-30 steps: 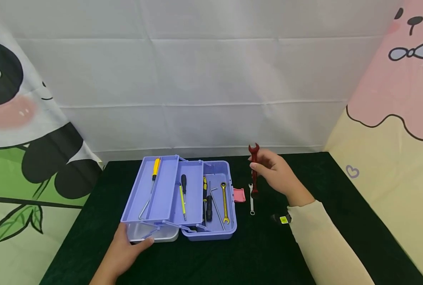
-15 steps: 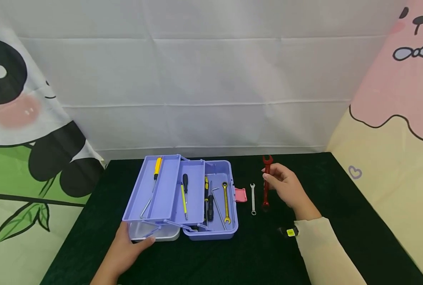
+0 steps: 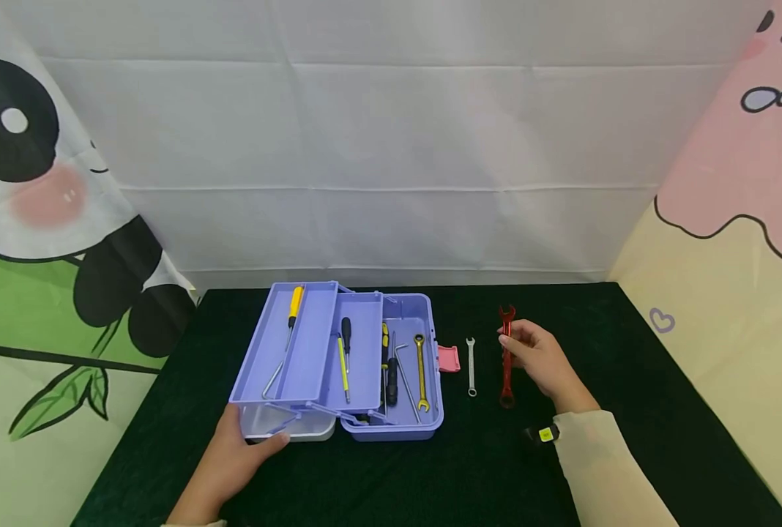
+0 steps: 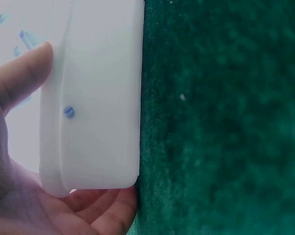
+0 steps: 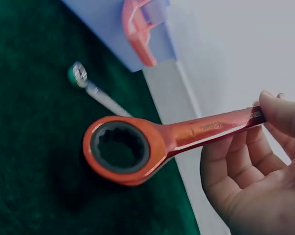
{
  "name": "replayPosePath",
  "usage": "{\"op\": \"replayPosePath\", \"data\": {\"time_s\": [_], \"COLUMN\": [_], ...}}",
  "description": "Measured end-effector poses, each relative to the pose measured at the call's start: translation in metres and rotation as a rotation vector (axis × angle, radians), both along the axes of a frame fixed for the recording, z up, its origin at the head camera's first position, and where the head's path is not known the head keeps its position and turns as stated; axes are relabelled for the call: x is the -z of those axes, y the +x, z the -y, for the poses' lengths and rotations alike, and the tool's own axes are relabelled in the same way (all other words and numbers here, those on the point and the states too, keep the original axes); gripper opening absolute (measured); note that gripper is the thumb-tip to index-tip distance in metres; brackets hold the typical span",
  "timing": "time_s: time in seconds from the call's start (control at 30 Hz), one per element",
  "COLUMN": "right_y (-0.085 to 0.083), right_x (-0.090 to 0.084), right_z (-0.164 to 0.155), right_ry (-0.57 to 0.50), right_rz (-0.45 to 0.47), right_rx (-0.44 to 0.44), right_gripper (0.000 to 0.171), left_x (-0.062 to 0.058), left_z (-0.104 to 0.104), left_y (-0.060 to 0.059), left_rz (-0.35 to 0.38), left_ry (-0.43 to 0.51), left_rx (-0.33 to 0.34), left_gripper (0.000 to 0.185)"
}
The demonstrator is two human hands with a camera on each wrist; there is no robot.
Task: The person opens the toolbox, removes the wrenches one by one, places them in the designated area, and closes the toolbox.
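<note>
My right hand (image 3: 549, 362) pinches a red ratcheting combination wrench (image 3: 507, 377) between thumb and fingers, to the right of a small silver combination wrench (image 3: 471, 366). In the right wrist view, the ring end of the red wrench (image 5: 123, 176) points away from the hand, above the dark cloth. My left hand (image 3: 233, 454) grips the near left corner of the translucent lid (image 3: 315, 430) of a purple toolbox (image 3: 391, 434). The left wrist view has the thumb over the rim of the lid (image 4: 103, 98) and the fingers under its edge.
Raised trays of the toolbox bear a yellow-handled screwdriver (image 3: 295, 301), a black screwdriver (image 3: 345, 335) and a lime-green pen-shaped tool (image 3: 343, 369). In the base lie a gold wrench (image 3: 420, 366) and other tools. A pink latch (image 3: 449, 359) sticks out right. Dark green cloth (image 3: 397, 483) covers the table.
My right hand has carried the red wrench rightward and nearer to me, away from the silver wrench and lower. The left hand keeps its grip on the lid; the head view has shifted slightly.
</note>
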State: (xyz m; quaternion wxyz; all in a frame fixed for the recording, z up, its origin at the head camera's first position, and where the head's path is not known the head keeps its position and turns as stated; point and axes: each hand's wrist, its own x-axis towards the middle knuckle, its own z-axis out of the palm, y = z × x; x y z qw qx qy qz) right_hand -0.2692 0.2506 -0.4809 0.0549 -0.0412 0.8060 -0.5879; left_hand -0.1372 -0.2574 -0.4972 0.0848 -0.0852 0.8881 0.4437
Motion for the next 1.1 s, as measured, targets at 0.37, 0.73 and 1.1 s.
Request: {"op": "replayPosePath", "data": {"time_s": [0.37, 0.73, 1.1], "right_y": [-0.021, -0.037, -0.048], "right_x": [0.014, 0.016, 0.016], "right_z": [0.005, 0.013, 0.025], "right_ry": [0.095, 0.249, 0.507], "right_rz": [0.128, 0.311, 0.256], "right_rx": [0.007, 0.056, 0.005], "right_gripper": [0.031, 0.018, 0.017], "left_x": [0.001, 0.001, 0.005], "left_z": [-0.001, 0.001, 0.002], "left_y": [-0.001, 0.001, -0.004], "left_rz": [0.004, -0.003, -0.006], "left_ry": [0.002, 0.017, 0.02], "left_rx": [-0.004, 0.009, 0.0], "left_gripper": [0.125, 0.121, 0.12]}}
